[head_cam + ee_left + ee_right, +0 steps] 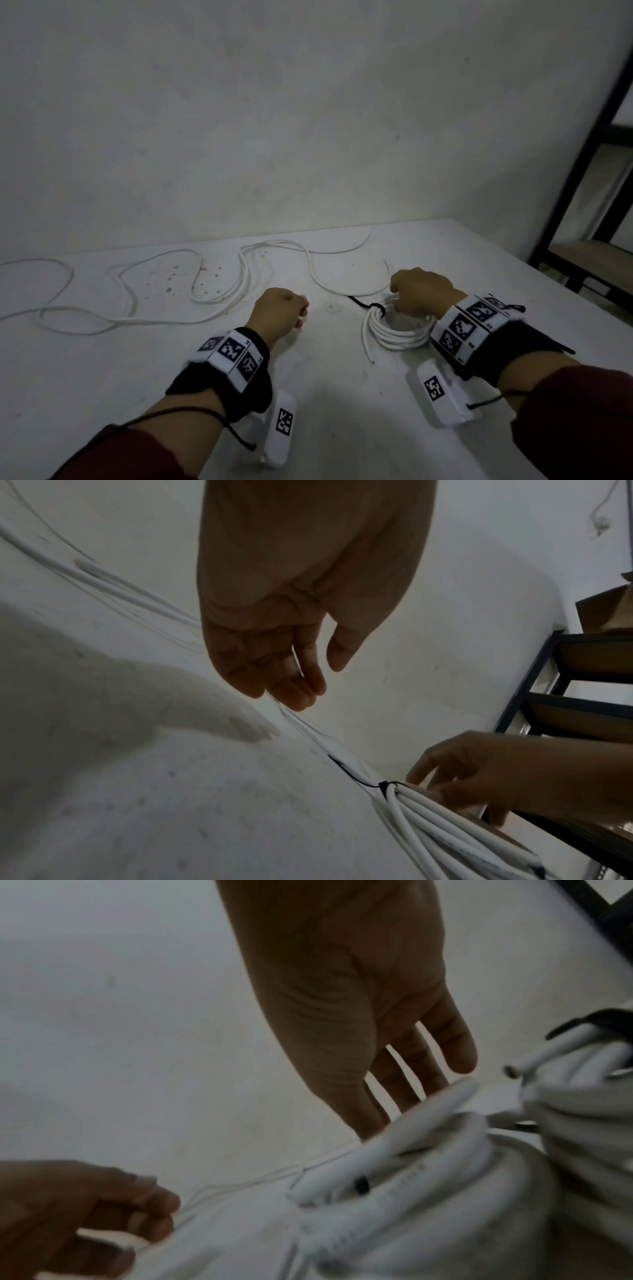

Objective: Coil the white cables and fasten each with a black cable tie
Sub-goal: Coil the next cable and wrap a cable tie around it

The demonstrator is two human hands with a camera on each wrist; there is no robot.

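A coiled white cable [394, 334] lies on the white table [325, 394], bound at its far left side by a black cable tie [376, 307] whose tail points left. My right hand [399, 296] rests on the coil's far side with straight, spread fingers [404, 1085] touching the loops [411, 1177]. My left hand [299, 311] hovers just left of the coil, fingers [294, 680] relaxed and holding nothing. The left wrist view shows the tie [387, 785] cinched round the coil [445, 829]. Loose white cables [137, 294] sprawl across the table's far left.
A bare wall [308, 120] rises right behind the table. Black metal shelving [582, 205] stands to the right, past the table's edge. Another loose cable end [342, 248] curves near the back edge.
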